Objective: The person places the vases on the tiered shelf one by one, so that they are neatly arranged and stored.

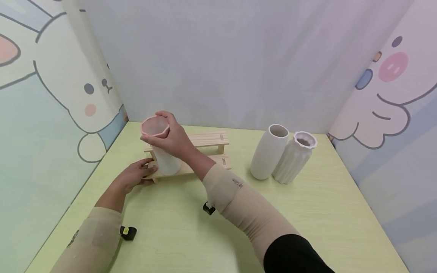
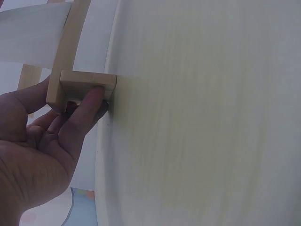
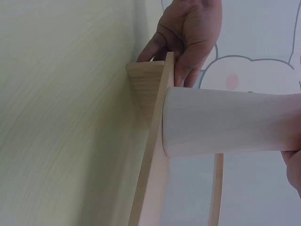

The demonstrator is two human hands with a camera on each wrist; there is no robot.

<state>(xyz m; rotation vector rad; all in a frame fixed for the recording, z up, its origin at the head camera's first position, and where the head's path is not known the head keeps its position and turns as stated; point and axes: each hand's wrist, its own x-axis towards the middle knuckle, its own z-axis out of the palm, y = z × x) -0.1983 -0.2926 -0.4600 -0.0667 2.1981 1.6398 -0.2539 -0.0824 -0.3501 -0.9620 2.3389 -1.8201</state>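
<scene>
Right hand [image 1: 175, 138] gripping pink-rimmed vase [image 1: 166, 162], left hand [image 1: 134, 175] holding wooden rack [image 1: 209, 139], smooth vase [image 1: 269, 154], fluted vase [image 1: 293, 160] at right

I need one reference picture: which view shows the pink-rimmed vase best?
The head view: it shows the pink-rimmed vase from rim to base, though the right hand covers part. The right wrist view shows its lower body, not the rim; the left wrist view, only a piece of its body.
</scene>
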